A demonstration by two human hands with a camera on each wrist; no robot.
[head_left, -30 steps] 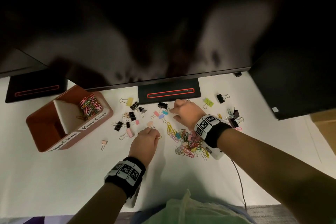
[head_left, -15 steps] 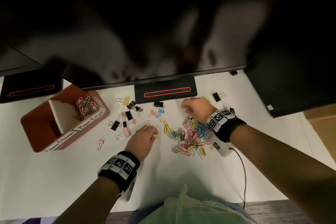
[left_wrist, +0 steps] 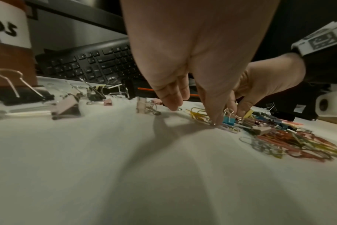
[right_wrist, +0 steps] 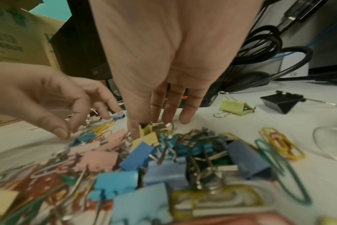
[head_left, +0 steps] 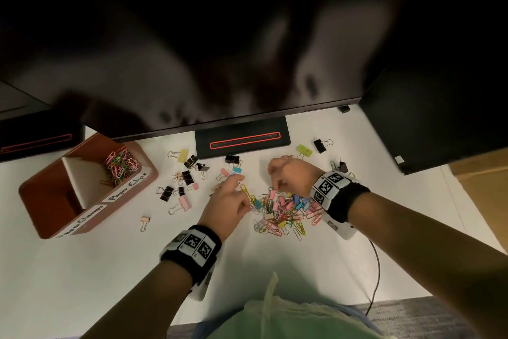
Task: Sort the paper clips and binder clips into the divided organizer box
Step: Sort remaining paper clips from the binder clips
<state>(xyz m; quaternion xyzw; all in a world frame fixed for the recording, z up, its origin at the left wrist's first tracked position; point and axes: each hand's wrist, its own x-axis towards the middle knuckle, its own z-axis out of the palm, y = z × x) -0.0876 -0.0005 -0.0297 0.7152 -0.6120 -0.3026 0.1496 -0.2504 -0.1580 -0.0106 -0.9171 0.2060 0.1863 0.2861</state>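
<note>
hands [head_left: 255,193] hide pile [head_left: 286,215] top — grips unclear

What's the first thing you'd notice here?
The bright clip pile in the middle of the white table, with the left hand and right hand both picking at it. To the left sits a brown box with colourful paper clips in its far compartment. Loose binder clips lie scattered between box and pile.
</note>
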